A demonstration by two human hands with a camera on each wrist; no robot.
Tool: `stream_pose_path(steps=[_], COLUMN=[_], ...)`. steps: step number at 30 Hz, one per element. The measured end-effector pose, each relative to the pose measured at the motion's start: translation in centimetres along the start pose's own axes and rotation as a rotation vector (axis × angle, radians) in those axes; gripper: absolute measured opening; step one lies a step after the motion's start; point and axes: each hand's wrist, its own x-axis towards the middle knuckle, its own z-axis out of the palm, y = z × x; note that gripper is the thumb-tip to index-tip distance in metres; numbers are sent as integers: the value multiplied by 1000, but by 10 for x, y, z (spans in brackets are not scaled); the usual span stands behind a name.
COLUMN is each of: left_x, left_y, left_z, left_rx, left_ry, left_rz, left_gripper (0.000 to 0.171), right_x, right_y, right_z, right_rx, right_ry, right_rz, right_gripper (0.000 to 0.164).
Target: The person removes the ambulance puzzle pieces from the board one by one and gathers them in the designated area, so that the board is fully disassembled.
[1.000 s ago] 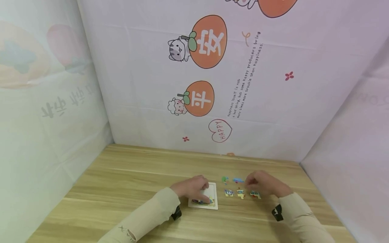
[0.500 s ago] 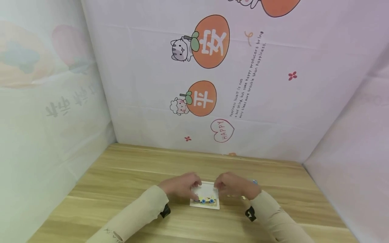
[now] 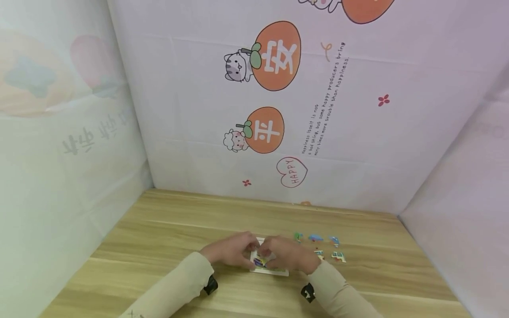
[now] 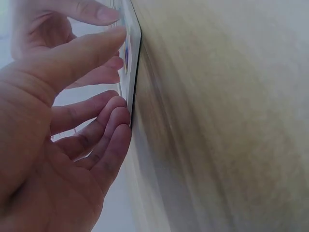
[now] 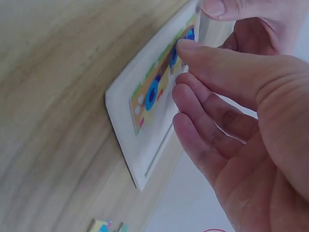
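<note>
A white-rimmed puzzle tray (image 3: 278, 273) lies flat on the table, with a fitted strip of picture (image 5: 150, 94) showing blue wheels along its near side. My left hand (image 3: 228, 251) holds the tray's left side, the thumb near the front corner and the curved fingers against the edge. Over the tray, my right hand (image 3: 288, 254) pinches a small puzzle piece between thumb and fingertips, mostly hidden by them. In the right wrist view, the right thumb (image 5: 217, 65) is close over the strip, near the left thumb (image 5: 215, 7).
Several loose puzzle pieces lie right of the tray, among them a green one (image 3: 297, 237), a blue one (image 3: 316, 238) and one with windows (image 3: 339, 256). A printed white cloth wall (image 3: 191, 132) stands behind the wooden table (image 3: 179, 212).
My right hand has moved left from the loose pieces to above the tray, and one piece from the near row is gone from its spot. My left hand has shifted slightly left at the tray's edge.
</note>
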Motion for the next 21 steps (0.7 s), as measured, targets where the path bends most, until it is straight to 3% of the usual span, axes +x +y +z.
stream_pose_path(steps=[13, 21], left_x=[0, -1], left_y=[-2, -4], left_z=[4, 3], left_rx=[-61, -83], left_ry=[2, 3], left_rz=[-22, -26], left_gripper=[53, 57], right_x=[1, 1], right_y=[-8, -11], right_z=[0, 0], right_rx=[-23, -13], right_ry=[-33, -4], right_rz=[43, 37], right_gripper=[27, 33])
